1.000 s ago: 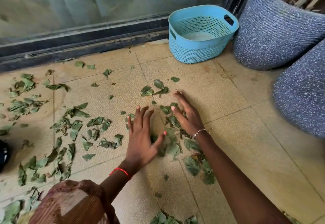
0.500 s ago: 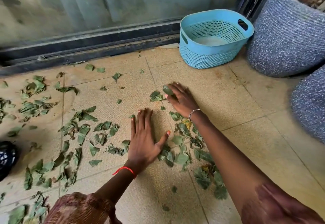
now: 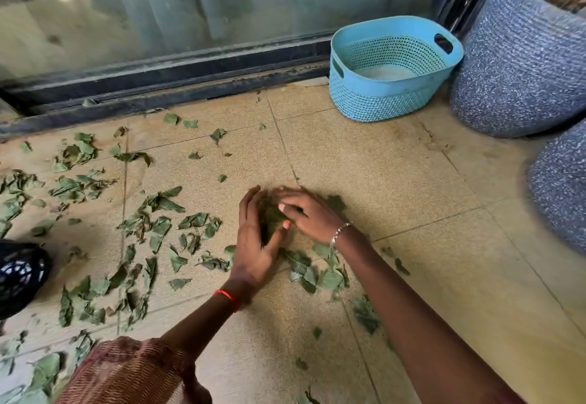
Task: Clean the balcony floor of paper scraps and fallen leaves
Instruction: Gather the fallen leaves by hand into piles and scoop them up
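Change: half a second ago both hands lay flat and apart on the tiles; now they have closed in on each other and raked loose leaves into one bunch.
Left hand (image 3: 253, 238): cupped, fingers and thumb curled round the leaf clump (image 3: 269, 221) from its left side.
Right hand (image 3: 309, 213): fingers fairly straight and pressed against the clump from the right. The tips are motion-blurred, so I cannot tell the exact contact.
Clump location: on the balcony floor (image 3: 412, 181), between the two palms, not lifted.
Blue basket (image 3: 374, 102): well apart, up against the door track (image 3: 158, 86). No leaves are visible inside it.
Still loose: scattered leaves (image 3: 152, 223) to the left, and more leaves (image 3: 320, 273) under the right forearm.
Paper scraps: none I can make out for sure.
Meaning: sweeping has turned into gathering — a first handful looks ready to lift, probably toward the basket.
Progress: early, since most of the litter is uncollected.
Risk: light, dry leaves may slip out of a loose squeeze.
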Action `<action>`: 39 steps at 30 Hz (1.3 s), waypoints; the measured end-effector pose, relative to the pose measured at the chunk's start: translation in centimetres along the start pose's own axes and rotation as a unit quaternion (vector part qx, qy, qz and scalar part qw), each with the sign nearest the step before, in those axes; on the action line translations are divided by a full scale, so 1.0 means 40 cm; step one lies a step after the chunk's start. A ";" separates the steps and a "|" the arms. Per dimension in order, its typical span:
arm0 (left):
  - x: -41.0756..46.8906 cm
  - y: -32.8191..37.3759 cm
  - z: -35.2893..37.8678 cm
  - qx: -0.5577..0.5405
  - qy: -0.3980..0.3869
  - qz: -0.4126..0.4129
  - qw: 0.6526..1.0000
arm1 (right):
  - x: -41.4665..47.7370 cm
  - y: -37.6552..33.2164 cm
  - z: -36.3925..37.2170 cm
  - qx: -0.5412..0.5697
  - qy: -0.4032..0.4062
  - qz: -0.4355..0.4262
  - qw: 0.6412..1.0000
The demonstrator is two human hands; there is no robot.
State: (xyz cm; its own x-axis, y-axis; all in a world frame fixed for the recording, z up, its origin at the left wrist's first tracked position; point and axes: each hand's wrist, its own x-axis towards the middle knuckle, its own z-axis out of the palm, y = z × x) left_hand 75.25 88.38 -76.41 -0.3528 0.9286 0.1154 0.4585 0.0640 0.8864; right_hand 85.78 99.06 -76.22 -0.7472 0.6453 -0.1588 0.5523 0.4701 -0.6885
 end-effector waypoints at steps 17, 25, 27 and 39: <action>-0.040 0.054 0.098 0.050 -0.199 0.059 0.977 | -0.324 -0.004 0.120 -0.049 0.392 0.274 0.877; -0.018 0.022 0.065 -0.016 -0.100 -0.003 0.995 | -0.180 0.050 -0.002 0.120 0.353 0.163 0.914; -0.017 0.018 0.067 -0.003 -0.116 0.002 0.993 | -0.157 0.065 -0.016 0.013 0.233 0.143 0.962; -0.024 0.035 0.079 0.104 -0.166 0.074 0.978 | -0.332 0.023 0.104 0.054 0.391 0.188 0.899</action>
State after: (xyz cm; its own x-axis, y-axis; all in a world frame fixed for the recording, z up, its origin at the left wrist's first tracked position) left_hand 78.81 88.73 -76.69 -0.0007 0.9986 0.0534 0.6534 -0.0400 0.7559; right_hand 94.67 88.41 -77.69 -0.0029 0.9925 0.1223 0.6413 0.0957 -0.7613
